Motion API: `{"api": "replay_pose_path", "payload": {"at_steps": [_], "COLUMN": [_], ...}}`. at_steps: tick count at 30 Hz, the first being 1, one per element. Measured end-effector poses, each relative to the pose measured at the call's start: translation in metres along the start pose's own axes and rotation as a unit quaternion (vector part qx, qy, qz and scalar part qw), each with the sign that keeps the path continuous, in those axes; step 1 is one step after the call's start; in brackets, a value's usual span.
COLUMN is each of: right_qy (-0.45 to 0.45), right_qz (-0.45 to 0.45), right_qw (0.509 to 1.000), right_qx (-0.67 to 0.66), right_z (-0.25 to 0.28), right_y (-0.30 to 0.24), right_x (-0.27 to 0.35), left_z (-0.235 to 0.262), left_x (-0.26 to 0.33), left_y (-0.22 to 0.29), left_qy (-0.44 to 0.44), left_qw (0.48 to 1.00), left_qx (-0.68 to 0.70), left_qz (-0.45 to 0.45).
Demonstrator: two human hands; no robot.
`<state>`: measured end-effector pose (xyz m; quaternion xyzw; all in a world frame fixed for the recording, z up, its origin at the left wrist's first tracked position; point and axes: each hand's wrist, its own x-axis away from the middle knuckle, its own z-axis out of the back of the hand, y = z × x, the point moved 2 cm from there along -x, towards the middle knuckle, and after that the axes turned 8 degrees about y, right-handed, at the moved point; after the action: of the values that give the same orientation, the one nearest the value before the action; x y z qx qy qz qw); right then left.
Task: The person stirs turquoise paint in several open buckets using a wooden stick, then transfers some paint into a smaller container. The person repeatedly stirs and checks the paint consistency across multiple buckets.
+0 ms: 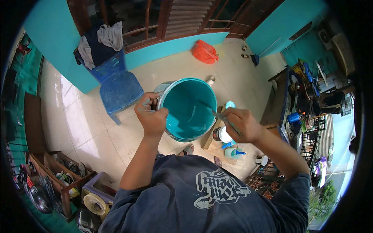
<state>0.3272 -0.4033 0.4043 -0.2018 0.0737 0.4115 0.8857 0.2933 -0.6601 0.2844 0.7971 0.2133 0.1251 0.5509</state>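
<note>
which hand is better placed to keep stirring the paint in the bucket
Right. The right hand already grips the thin stirring stick, whose tip reaches into the round bucket of teal paint. The left hand is busy steadying the bucket at its rim.

the paint bucket [189,109] is round and wide, coated teal inside with teal paint at the bottom. it is tilted toward the person, its rim held by the left hand [151,112]. a thin paint-smeared stick [217,114], in the right hand [243,125], reaches into it.
</note>
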Motion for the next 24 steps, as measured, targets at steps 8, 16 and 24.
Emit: {"api": "replay_pose_path", "payload": {"at_steps": [8,16,24], "right_qy": [-0.040,0.114,0.085], "right_qz": [0.101,-0.064,-0.112], "right_qw": [0.992,0.980,0.966], "right_qx": [0.072,-0.147,-0.215], "right_z": [-0.029,-0.071,-0.084], "right_y": [-0.005,-0.050,-0.027], "right_x": [-0.014,-0.022,-0.046], "left_z": [0.007,0.015,0.040], "left_x": [-0.006,-0.001,-0.009], "left_y": [-0.002,0.002,0.011], "left_qy": [0.013,0.048,0.097], "left_qw": [0.998,0.996,0.989], "left_qx": [-0.001,0.039,0.018], "left_qz": [-0.064,-0.070,-0.108]}}
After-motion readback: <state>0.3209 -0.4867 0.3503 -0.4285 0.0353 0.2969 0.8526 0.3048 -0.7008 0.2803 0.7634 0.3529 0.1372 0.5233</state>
